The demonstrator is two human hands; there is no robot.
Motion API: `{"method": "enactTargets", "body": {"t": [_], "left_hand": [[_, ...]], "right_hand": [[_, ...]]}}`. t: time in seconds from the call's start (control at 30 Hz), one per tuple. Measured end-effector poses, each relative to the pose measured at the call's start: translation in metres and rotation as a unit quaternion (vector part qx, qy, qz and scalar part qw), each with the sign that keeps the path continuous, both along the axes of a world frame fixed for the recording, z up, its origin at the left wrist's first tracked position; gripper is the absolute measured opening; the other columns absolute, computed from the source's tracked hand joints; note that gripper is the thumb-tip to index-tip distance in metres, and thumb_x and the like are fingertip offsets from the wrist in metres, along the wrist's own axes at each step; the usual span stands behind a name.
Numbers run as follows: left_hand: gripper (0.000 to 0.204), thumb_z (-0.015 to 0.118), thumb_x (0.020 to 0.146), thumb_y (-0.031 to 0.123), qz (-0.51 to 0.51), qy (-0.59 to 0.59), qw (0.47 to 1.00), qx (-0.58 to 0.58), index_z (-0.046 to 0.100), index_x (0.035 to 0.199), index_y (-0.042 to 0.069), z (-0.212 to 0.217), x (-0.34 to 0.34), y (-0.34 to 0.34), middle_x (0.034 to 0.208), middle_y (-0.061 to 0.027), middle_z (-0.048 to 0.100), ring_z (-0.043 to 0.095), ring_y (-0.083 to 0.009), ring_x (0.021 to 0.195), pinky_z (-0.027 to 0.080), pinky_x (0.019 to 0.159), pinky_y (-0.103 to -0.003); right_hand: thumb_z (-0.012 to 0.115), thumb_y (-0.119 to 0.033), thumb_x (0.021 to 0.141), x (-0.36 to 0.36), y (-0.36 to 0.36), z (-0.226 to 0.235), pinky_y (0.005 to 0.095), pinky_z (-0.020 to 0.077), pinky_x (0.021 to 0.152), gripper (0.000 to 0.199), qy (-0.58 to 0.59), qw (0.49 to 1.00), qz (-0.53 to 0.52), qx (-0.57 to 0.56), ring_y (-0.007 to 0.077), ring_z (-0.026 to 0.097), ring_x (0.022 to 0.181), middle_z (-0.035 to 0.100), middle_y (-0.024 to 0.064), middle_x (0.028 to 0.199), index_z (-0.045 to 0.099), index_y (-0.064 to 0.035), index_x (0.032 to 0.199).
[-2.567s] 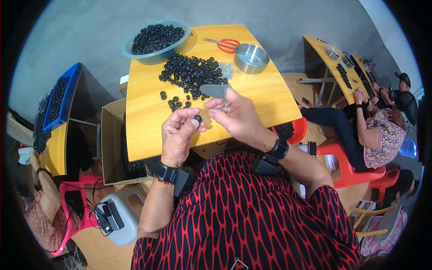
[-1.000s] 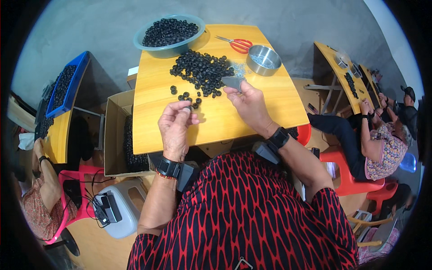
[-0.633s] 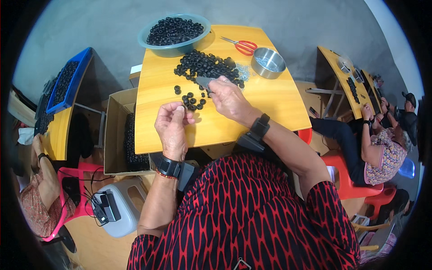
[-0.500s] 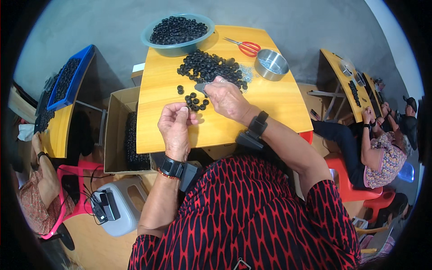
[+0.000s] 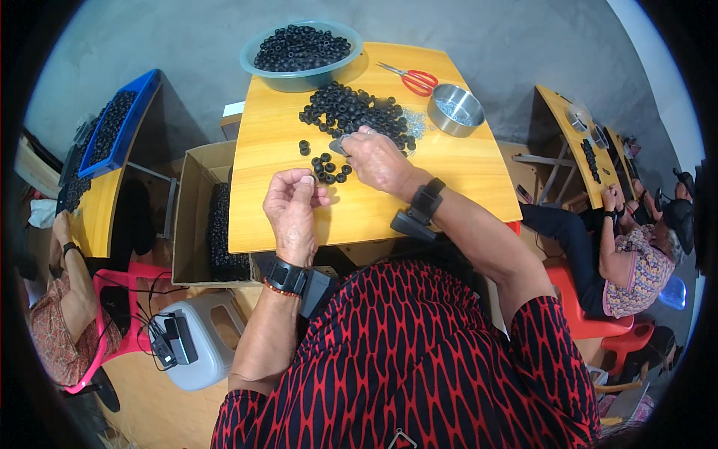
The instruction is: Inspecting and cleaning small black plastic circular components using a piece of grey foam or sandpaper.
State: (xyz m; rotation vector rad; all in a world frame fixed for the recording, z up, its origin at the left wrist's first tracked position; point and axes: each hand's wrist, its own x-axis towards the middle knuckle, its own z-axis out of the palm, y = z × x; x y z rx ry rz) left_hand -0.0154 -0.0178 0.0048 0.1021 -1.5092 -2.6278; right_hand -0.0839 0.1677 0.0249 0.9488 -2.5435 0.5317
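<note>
My left hand [image 5: 292, 206] is closed at the table's near side, thumb pressed to the fingers; anything pinched there is too small to make out. Just beyond its fingertips lies a small cluster of black ring-shaped pieces [image 5: 327, 168]. My right hand [image 5: 380, 162] is closed round a small flat dark-grey piece [image 5: 338, 146], which juts out left from its fingers. That hand is at the near edge of a larger heap of black rings [image 5: 344, 108] and hides part of it. Small clear bits [image 5: 413, 123] are scattered at the heap's right side.
The yellow table [image 5: 262, 217] holds a blue-green basin [image 5: 299, 78] of black rings, red-handled scissors [image 5: 419, 82] and a steel bowl [image 5: 456, 111] of clear bits. A cardboard box [image 5: 200, 213] stands at left. Other people sit at tables on both sides.
The whole view has shifted slightly. Both hands keep nearly the same place and grip, and the ring heaps look unchanged.
</note>
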Motion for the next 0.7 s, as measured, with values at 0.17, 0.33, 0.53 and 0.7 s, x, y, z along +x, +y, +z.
{"method": "enactTargets", "body": {"t": [0.17, 0.33, 0.53, 0.7], "left_hand": [[0.007, 0.061, 0.095, 0.002, -0.038, 0.027, 0.999, 0.021, 0.062, 0.101, 0.001, 0.001, 0.004, 0.002, 0.087, -0.0074, 0.065, 0.064, -0.0139, 0.069, 0.055, 0.062, -0.026], [0.01, 0.06, 0.095, 0.003, -0.126, 0.033, 0.991, 0.039, 0.062, 0.104, -0.001, 0.008, 0.014, 0.015, 0.092, -0.0098, 0.068, 0.068, -0.0159, 0.075, 0.06, 0.068, -0.028], [0.011, 0.061, 0.096, 0.004, -0.186, 0.053, 0.981, 0.022, 0.062, 0.104, -0.002, 0.011, 0.021, 0.024, 0.092, -0.0098, 0.068, 0.07, -0.0171, 0.078, 0.061, 0.069, -0.029], [0.008, 0.06, 0.095, 0.001, -0.183, 0.046, 0.982, 0.024, 0.062, 0.101, -0.003, 0.016, 0.021, 0.026, 0.088, -0.0115, 0.07, 0.069, -0.0151, 0.072, 0.059, 0.07, -0.027]], "right_hand": [[0.061, 0.0, 0.086, 0.039, -0.006, 0.028, 0.0353, 0.0547, 0.076, 0.012, -0.128, 0.968, -0.025, -0.214, 0.0271, 0.066, 0.081, 0.066, 0.0121, 0.086, 0.065, 0.0025, 0.097], [0.065, 0.003, 0.088, 0.078, 0.011, 0.022, 0.0243, 0.0544, 0.085, 0.031, -0.29, 0.84, 0.004, -0.459, 0.0086, 0.065, 0.094, 0.071, 0.0061, 0.106, 0.065, 0.0028, 0.119], [0.065, 0.004, 0.088, 0.09, 0.014, 0.02, 0.0242, 0.0544, 0.082, 0.03, -0.294, 0.803, 0.015, -0.518, 0.0088, 0.065, 0.092, 0.071, 0.0063, 0.104, 0.065, 0.0026, 0.117], [0.063, 0.006, 0.089, 0.094, 0.011, 0.02, 0.0237, 0.054, 0.083, 0.029, -0.306, 0.79, 0.018, -0.531, 0.0089, 0.065, 0.093, 0.07, 0.0077, 0.107, 0.065, 0.0033, 0.117]]}}
